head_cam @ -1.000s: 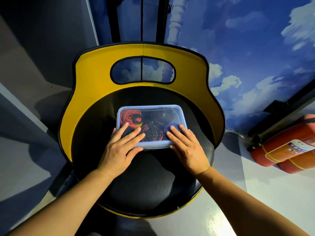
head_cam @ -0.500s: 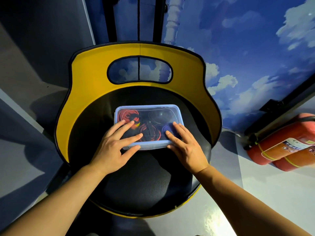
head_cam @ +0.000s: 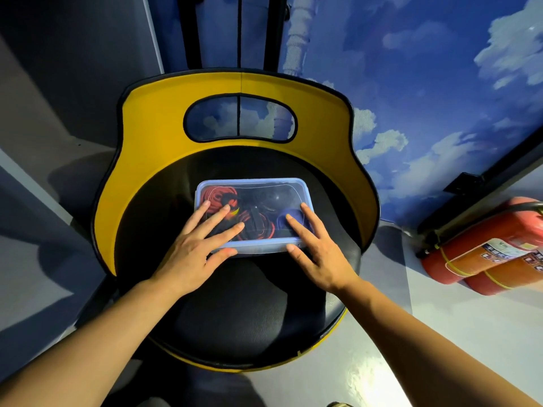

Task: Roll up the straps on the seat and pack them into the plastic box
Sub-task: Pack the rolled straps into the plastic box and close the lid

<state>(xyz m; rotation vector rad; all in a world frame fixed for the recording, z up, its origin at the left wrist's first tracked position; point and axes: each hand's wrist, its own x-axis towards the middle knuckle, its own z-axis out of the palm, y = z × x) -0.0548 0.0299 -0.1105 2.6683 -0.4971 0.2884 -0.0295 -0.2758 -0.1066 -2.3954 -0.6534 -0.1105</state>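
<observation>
Still both flat, the left hand [head_cam: 191, 251] and right hand [head_cam: 318, 254] on the plastic box [head_cam: 264, 183] lid, fingers farther spread.

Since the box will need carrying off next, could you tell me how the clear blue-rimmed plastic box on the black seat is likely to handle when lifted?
The clear blue-rimmed plastic box probably lifts light: it holds only rolled straps. Its smooth lid may be slippery under flat fingers. Low and flat, it looks unlikely to tip on the black seat.
</observation>
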